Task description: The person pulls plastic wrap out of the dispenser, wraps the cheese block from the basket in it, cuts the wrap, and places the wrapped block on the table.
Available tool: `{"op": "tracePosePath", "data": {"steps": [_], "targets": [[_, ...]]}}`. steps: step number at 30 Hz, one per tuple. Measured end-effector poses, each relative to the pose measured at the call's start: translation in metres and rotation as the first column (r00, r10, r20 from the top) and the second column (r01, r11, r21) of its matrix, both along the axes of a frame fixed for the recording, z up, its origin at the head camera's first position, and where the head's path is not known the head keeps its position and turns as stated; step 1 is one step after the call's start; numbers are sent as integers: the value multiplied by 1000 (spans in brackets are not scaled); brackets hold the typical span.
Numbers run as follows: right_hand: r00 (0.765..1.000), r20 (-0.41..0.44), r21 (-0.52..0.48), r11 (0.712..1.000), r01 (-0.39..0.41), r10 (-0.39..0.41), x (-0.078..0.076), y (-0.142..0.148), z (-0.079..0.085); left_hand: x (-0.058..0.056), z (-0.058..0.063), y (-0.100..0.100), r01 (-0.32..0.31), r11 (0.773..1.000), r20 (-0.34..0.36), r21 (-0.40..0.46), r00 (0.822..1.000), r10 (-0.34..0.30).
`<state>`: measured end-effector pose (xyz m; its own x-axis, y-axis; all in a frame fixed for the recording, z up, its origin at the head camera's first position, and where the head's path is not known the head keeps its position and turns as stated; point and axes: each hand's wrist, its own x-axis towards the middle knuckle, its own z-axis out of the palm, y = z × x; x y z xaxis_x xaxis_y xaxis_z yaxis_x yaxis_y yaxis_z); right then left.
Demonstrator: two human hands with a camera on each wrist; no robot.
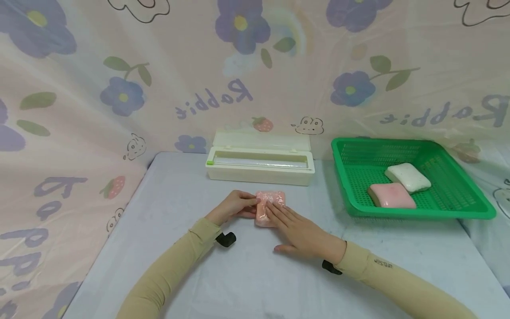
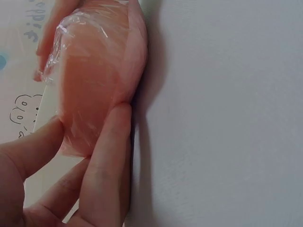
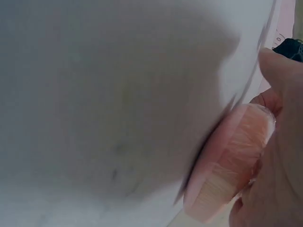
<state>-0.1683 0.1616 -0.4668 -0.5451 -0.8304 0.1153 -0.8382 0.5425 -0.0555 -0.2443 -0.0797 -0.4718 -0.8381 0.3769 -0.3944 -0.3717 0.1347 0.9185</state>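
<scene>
A pink bar of soap (image 1: 264,212) in clear plastic film lies on the table in front of the white box. My left hand (image 1: 234,207) pinches its left side. In the left wrist view, the thumb and fingers meet the end of the wrapped soap (image 2: 92,85), whose film is wrinkled and shiny. My right hand (image 1: 304,235) lies over the top of the bar, its fingers straight and pressing on the film. From the right wrist, the soap (image 3: 232,161) shows beneath that hand, film drawn round its edge.
Behind the soap stands a long white cling film box (image 1: 260,173), lid raised, a roll inside. To the right, a green plastic basket (image 1: 418,213) holds a white soap (image 1: 409,176) and a pink soap (image 1: 392,196). A patterned curtain (image 1: 159,53) hangs behind the table (image 1: 247,283).
</scene>
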Motion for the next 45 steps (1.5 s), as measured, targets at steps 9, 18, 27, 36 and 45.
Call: {"op": "tracePosePath", "data": {"steps": [9,18,27,36,45], "targets": [[994,109,42,999,22,-27,-5,-5,5,1,1,2,-15,1000,11,-7,1000,15],[999,34,-115,992,45,-41,-13,-10,9,1,5,3,3,999,31,37,1000,-4],[986,-160,-302,953,-5,-46,-21,-14,6,5,16,2,29,997,12,74,999,-30],[998,-43,-314,949,32,-48,-24,-16,5,10,14,-5,32,993,-17,112,999,-30],[841,539,-602,723,339,54,-38,-24,32,17,32,-40,-16,996,-160,83,987,29]]}}
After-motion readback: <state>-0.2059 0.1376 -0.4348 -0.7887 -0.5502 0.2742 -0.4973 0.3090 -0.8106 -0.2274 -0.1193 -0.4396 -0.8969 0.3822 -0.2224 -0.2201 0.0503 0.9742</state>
